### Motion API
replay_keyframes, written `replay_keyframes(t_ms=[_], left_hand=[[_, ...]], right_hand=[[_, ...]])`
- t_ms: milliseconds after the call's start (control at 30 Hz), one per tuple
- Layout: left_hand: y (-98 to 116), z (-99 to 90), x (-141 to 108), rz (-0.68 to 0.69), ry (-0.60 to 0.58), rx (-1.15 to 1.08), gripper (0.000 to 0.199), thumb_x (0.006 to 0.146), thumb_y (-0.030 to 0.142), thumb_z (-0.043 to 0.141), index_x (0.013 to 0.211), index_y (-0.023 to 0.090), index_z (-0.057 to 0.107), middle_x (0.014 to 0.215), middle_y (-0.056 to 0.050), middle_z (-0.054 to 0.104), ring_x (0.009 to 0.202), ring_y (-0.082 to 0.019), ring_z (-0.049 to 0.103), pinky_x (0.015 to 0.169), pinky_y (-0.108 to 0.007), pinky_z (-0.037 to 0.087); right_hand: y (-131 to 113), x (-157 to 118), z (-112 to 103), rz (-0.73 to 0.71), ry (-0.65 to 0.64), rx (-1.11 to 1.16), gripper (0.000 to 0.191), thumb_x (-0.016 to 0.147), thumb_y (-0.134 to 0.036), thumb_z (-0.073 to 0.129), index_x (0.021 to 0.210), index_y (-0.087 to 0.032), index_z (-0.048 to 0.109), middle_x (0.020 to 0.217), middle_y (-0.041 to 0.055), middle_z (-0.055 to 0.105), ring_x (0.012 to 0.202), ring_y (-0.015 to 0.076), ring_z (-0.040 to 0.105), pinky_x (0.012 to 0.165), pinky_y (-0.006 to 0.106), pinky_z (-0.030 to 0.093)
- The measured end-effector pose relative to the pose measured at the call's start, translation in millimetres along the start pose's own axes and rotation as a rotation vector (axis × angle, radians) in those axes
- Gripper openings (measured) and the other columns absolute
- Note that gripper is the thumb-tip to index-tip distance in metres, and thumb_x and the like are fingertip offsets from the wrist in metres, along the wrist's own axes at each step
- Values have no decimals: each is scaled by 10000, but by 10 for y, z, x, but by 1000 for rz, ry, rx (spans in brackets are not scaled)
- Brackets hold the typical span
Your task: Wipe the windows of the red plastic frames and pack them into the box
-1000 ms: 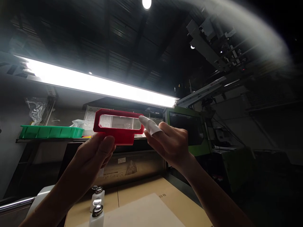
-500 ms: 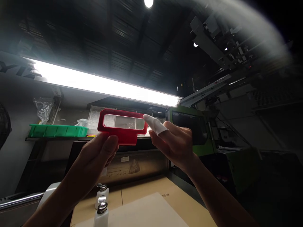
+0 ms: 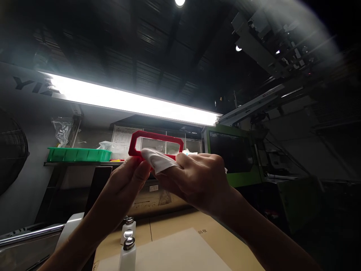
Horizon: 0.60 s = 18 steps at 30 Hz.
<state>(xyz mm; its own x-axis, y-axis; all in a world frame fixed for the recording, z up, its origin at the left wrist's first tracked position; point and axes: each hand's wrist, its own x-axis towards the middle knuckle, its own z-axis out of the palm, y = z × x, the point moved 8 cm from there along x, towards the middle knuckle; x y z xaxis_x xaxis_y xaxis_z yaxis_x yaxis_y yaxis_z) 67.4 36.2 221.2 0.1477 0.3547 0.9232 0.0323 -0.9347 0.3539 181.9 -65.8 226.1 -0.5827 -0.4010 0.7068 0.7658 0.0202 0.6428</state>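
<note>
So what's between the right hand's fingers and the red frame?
In the head view, a white cloth lies between the right hand and the red frame; the left hand grips the frame's lower left.

Open air is lying around the raised hands. Below, two pump bottles [image 3: 128, 241] are standing on the cardboard sheet [image 3: 180, 248]; green tray [image 3: 79, 154] and light bar [image 3: 135, 103] are sitting behind.

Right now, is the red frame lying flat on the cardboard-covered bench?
No: the red frame is held up in the air by the left hand and right hand, well above the cardboard.
</note>
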Motion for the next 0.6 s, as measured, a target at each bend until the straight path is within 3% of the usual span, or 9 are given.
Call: replay_keyframes(t_ms=[100, 300, 467, 600], left_hand=[[23, 7, 2, 23, -7, -4, 333, 818, 512, 532, 642, 230, 502, 514, 103, 304, 420, -66, 237, 345, -156, 236], [80, 28, 11, 75, -3, 15, 262, 821, 394, 541, 624, 226, 502, 508, 104, 313, 419, -65, 229, 351, -155, 242], [60, -9, 18, 118, 10, 66, 251, 794, 317, 556, 570, 226, 490, 483, 94, 386, 420, -70, 287, 360, -167, 266], [11, -19, 13, 109, 8, 104, 253, 795, 317, 560, 575, 231, 471, 463, 99, 379, 401, -72, 283, 345, -179, 245]], right_hand=[[-8, 22, 16, 8, -24, 4, 338, 908, -389, 513, 723, -210, 732, 458, -56, 429, 385, 49, 315, 392, 234, 181], [-40, 58, 102, 34, -69, 16, 370, 955, -434, 398, 933, -270, 729, 478, -53, 465, 386, 65, 311, 401, 237, 154], [-115, 55, 206, 25, -134, 68, 440, 966, -464, 343, 904, -261, 729, 483, -50, 478, 387, 67, 299, 402, 247, 145], [-114, 32, 186, 40, -111, 91, 432, 964, -444, 361, 867, -244, 732, 469, -52, 477, 385, 57, 319, 408, 239, 165]])
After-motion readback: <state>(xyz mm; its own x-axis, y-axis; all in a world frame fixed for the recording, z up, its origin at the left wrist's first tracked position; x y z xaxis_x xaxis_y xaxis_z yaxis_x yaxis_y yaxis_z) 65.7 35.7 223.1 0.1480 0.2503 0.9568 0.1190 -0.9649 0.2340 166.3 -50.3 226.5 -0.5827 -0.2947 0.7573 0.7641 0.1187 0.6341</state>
